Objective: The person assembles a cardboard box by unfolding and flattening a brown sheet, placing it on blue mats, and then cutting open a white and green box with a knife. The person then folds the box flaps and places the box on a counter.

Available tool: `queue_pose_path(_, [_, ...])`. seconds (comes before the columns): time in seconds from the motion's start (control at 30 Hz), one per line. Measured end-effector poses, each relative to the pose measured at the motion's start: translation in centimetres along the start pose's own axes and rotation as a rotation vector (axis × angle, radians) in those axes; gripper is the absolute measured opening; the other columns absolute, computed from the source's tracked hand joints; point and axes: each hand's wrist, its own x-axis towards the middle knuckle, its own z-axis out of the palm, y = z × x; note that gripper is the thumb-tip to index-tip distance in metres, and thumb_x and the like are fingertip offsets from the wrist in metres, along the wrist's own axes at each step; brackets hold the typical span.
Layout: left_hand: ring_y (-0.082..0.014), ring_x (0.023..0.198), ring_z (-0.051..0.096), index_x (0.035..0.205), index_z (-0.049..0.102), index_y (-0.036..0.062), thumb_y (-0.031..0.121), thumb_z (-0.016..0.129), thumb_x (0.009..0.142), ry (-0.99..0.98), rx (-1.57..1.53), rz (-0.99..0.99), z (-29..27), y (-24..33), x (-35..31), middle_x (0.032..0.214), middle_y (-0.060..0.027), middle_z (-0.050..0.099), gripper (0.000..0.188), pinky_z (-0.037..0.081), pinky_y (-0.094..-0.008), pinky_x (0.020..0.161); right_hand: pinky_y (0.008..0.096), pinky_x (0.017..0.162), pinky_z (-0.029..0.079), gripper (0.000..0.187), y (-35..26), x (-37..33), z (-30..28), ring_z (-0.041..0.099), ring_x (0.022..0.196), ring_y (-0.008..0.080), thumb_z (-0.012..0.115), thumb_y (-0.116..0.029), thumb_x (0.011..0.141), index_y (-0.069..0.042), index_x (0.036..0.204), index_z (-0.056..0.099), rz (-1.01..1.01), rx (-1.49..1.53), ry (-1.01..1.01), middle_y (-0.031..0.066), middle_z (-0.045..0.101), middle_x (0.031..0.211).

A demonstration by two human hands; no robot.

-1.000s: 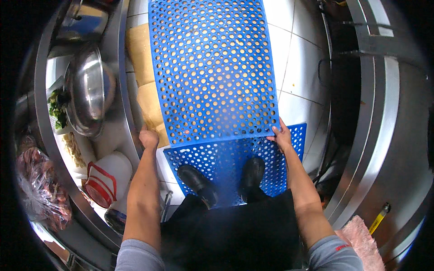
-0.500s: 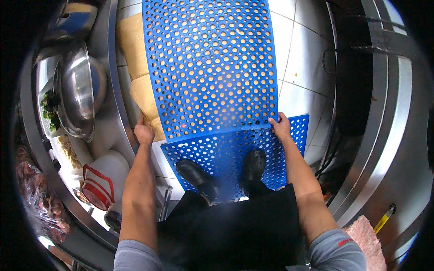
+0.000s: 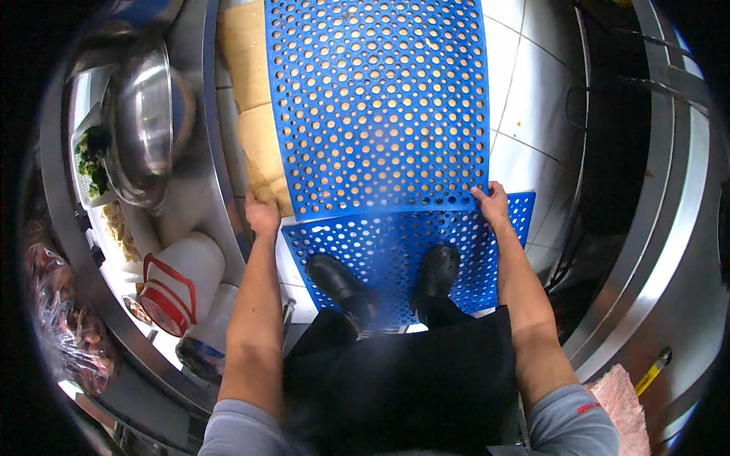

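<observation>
A long blue rubber mat with round holes lies over brown cardboard, which sticks out along the mat's left side and shows through the holes. My left hand is closed on the near left corner of the cardboard, its fingertips partly hidden. At the mat's near right corner, my right hand grips the edge, thumb on top and the other fingers underneath. A second blue perforated mat lies nearer, partly under the first one's near edge. My black boots stand on it.
White floor tiles run along the right. To the left, a steel counter edge borders a steel bowl, a tray of greens and a white container with a red handle. A pink cloth hangs lower right.
The whole view has shifted, so the scene sits farther right in the picture. Both hands keep their holds, and the upper mat's near edge shows little movement against the lower mat.
</observation>
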Motion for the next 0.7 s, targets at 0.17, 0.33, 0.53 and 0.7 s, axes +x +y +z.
queue_pose_path(0.17, [-0.0408, 0.125, 0.049, 0.147, 0.045, 0.0166, 0.026, 0.067, 0.088, 0.142, 0.298, -0.002, -1.7, 5.8, -3.4, 0.135, -0.0220, 0.050, 0.063, 0.042, -0.0594, 0.100, 0.0416, 0.082, 0.049, 0.038, 3.4, -0.4, 0.5, 0.060, 0.086, 0.0294, 0.078, -0.033, 0.085, 0.001, 0.095, 0.064, -0.143, -0.232, 0.106, 0.0166, 0.063, 0.093])
queue_pose_path(0.33, [-0.0442, 0.136, 0.040, 0.140, 0.050, 0.0087, 0.027, 0.072, 0.082, -0.217, 0.033, 0.029, 3.1, 5.0, -7.7, 0.144, -0.0264, 0.044, 0.065, 0.035, -0.0570, 0.111, 0.0367, 0.077, 0.051, 0.032, 0.5, -3.7, -1.3, 0.061, 0.082, 0.0249, 0.085, -0.023, 0.074, -0.001, 0.087, 0.065, -0.151, -0.054, 0.060, 0.0125, 0.064, 0.089])
queue_pose_path(0.53, [-0.0374, 0.146, 0.027, 0.133, 0.060, 0.0185, 0.037, 0.077, 0.081, -0.382, -0.026, -0.239, 2.8, 6.4, -4.5, 0.159, -0.0203, 0.025, 0.058, 0.030, -0.0574, 0.115, 0.0321, 0.064, 0.050, 0.028, 3.9, -0.9, -1.0, 0.059, 0.067, 0.0146, 0.088, -0.022, 0.073, -0.006, 0.078, 0.065, 0.093, -0.067, 0.052, 0.0044, 0.068, 0.075])
queue_pose_path(0.7, [-0.0346, 0.147, 0.024, 0.127, 0.067, 0.0227, 0.042, 0.078, 0.080, -0.343, -0.039, -0.328, 0.9, 7.0, -3.6, 0.159, -0.0195, 0.029, 0.053, 0.027, -0.0550, 0.117, 0.0284, 0.062, 0.050, 0.022, 4.6, -0.7, -1.2, 0.060, 0.066, 0.0122, 0.085, -0.013, 0.078, -0.006, 0.079, 0.064, 0.018, 0.021, 0.023, 0.0035, 0.069, 0.076])
